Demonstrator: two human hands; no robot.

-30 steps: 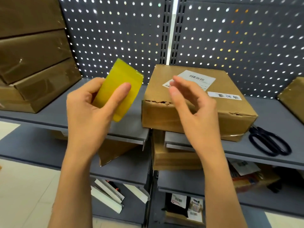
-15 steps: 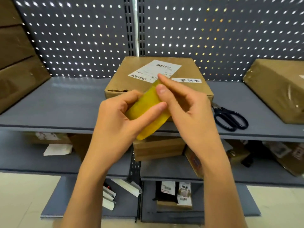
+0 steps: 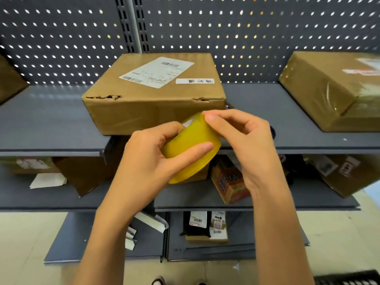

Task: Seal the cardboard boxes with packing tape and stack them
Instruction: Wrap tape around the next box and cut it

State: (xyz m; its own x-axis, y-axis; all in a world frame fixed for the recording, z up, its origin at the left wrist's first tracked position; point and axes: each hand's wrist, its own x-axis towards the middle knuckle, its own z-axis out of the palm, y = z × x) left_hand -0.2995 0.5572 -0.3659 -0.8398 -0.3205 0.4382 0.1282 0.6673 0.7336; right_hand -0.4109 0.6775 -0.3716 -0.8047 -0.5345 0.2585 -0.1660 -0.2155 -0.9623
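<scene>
The roll of yellow packing tape (image 3: 192, 148) is held in the air in front of the top shelf (image 3: 51, 120), just below the front face of the cardboard box (image 3: 152, 95). The left hand (image 3: 148, 161) grips the roll from the left side, with the thumb across its outer band and the other fingers behind it. The right hand (image 3: 244, 138) has its fingers curled, and the fingertips (image 3: 209, 117) pinch at the upper edge of the roll.

The cardboard box stands on the top shelf, with a white shipping label (image 3: 156, 72) on its lid and torn places along the front upper edge. A second box wrapped in clear film (image 3: 333, 89) lies on the same shelf to the right, well apart from the first. Behind them is a grey perforated back panel (image 3: 246, 33). The lower shelves (image 3: 41, 196) carry more parcels and some papers.
</scene>
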